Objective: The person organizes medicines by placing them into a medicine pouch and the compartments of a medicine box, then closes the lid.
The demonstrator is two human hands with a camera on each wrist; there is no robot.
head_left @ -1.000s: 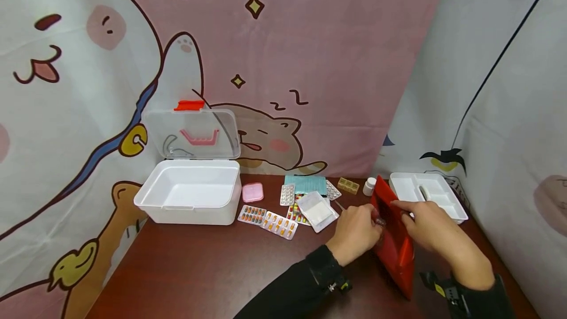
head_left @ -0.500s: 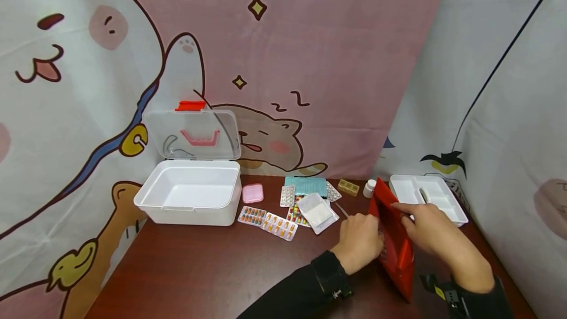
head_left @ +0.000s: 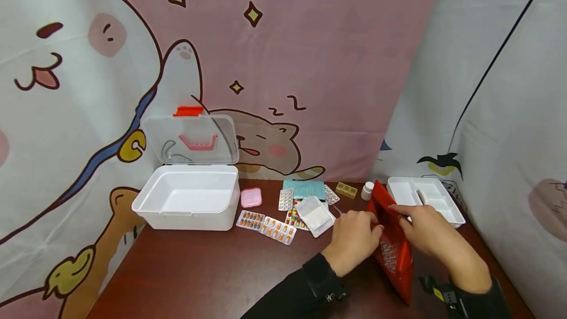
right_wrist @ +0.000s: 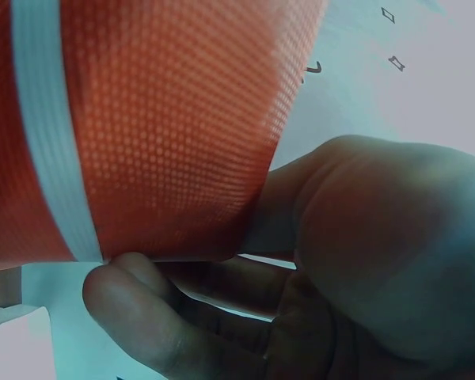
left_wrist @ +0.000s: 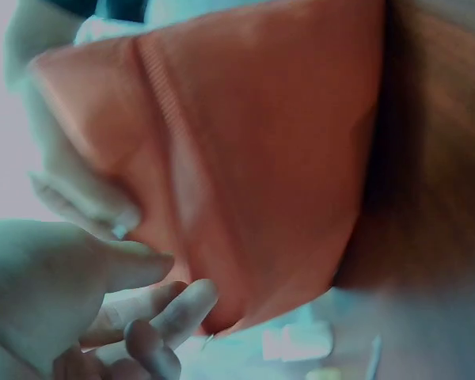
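Note:
A red pouch [head_left: 390, 245] with an unzipped mouth stands tilted on the table's right side, a grey mesh-like patch showing inside. My left hand [head_left: 353, 240] is at its near-left rim, thumb and fingertips on the edge of the mouth. In the left wrist view the left fingers [left_wrist: 191, 309] lie at the pouch's end, beside the zip seam. My right hand [head_left: 436, 233] grips the opposite edge; in the right wrist view the thumb goes behind the red weave and the fingers [right_wrist: 134, 313] lie under its edge, by a pale strip [right_wrist: 51, 134].
Left of the pouch lie blister packs [head_left: 278, 230], a gauze packet [head_left: 315, 215], a blue packet [head_left: 303, 189], a yellow pill case [head_left: 346, 190] and a white bottle [head_left: 367, 190]. A divided white tray [head_left: 447, 210] stands behind my right hand. A white box [head_left: 186, 221] with raised lid stands left.
My left hand has drawn slightly back and left at the pouch's mouth, its thumb now showing, and the grey patch inside is more visible. The right hand keeps its hold.

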